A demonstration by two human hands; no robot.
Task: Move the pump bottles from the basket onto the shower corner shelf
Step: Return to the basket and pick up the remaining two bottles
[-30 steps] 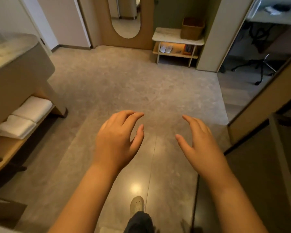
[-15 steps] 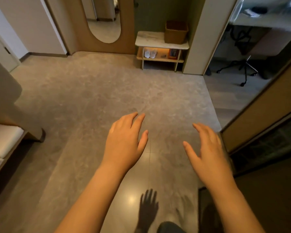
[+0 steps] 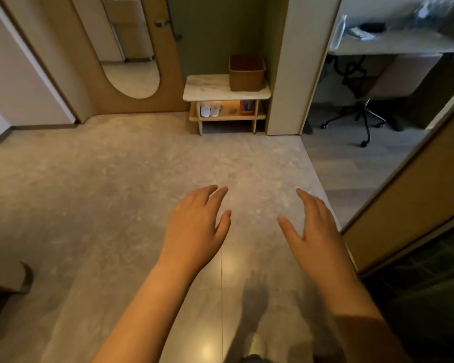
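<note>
Brown and square, the basket (image 3: 247, 72) stands on the right end of a marble-topped bench (image 3: 207, 89) by the far wall. Both hands hover over the grey floor (image 3: 102, 192), left hand (image 3: 195, 229) and right hand (image 3: 316, 231), each grip spread wide, holding nothing.

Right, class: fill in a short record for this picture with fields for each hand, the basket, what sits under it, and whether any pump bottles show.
left hand: open, empty, held out above the floor
right hand: open, empty, held out beside the left
basket: brown, on the small table's marble top, far ahead
lower shelf: white slippers
pump bottles: none visible; basket's inside hidden
</note>
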